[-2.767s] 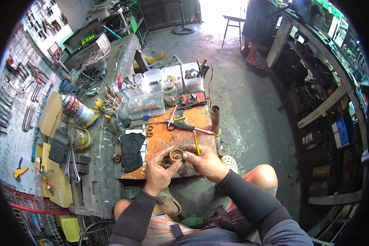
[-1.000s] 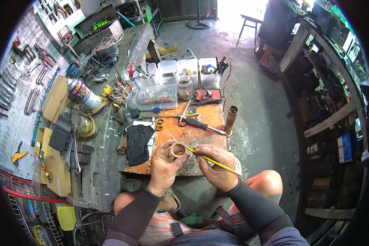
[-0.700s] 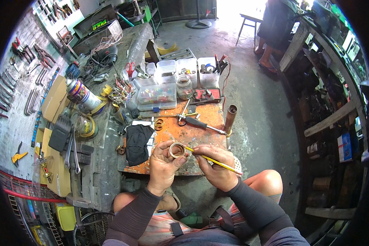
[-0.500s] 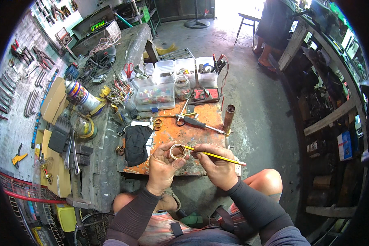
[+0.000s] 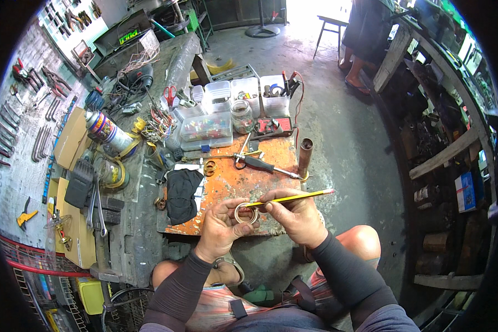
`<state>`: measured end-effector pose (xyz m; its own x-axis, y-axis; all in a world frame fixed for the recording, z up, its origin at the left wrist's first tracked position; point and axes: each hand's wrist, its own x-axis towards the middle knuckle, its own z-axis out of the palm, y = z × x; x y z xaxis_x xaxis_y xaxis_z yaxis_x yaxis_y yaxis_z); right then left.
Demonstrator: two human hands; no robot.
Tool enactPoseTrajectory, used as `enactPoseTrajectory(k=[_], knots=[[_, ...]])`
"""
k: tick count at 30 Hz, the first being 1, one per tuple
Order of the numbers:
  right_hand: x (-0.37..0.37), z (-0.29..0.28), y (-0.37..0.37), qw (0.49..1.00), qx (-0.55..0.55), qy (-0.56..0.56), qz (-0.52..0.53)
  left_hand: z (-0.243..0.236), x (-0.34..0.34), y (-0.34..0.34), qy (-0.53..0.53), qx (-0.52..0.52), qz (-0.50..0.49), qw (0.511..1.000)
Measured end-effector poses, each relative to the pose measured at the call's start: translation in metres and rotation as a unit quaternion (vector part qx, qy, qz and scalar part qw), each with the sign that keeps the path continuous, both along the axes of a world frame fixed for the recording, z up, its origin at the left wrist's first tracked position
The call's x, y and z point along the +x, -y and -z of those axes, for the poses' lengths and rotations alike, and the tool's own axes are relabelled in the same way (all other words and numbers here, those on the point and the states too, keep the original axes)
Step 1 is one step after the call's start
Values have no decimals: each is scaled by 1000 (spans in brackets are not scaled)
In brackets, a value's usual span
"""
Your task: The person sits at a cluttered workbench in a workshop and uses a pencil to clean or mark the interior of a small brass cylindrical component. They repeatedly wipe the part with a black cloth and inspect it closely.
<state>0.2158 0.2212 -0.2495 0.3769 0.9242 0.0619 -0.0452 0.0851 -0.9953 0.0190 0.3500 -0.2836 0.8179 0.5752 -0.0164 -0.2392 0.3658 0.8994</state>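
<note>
My left hand (image 5: 218, 232), fingers curled, holds a thin metal ring (image 5: 237, 213) above the front of a paint-worn orange board (image 5: 238, 182). My right hand (image 5: 296, 221) pinches a yellow pencil (image 5: 304, 196), its point at the ring's upper rim. Beyond them on the board lie a black-handled tool (image 5: 260, 163) and some brass rings (image 5: 209, 169); a dark cloth (image 5: 182, 196) sits left of my hands. A rusty upright pipe (image 5: 305, 157) stands at the board's right edge.
Plastic bins (image 5: 218, 97) and a jar (image 5: 242, 116) line the back. A cluttered bench (image 5: 133, 221) with spray can (image 5: 108, 133) runs left, below wall-hung tools (image 5: 5, 138). Wooden shelving (image 5: 442, 149) borders the right. Another person's legs (image 5: 357, 77) stand near a stool (image 5: 329, 22).
Since the earliest frame my right hand has taken hold of the pencil. In the last second the pencil has swung from sloping down rightward to nearly level, its far end rising.
</note>
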Motion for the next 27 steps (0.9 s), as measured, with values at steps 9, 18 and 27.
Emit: enactPoseTrajectory(k=[9, 18, 27], knots=[[4, -1, 0, 1000, 13, -2, -10, -5, 2, -3, -12, -17, 50, 999], [-3, -3, 1, 999, 21, -14, -26, 0, -3, -8, -12, -4, 53, 998], [0, -9, 2, 998, 13, -17, -52, -6, -4, -9, -1, -21, 79, 997]])
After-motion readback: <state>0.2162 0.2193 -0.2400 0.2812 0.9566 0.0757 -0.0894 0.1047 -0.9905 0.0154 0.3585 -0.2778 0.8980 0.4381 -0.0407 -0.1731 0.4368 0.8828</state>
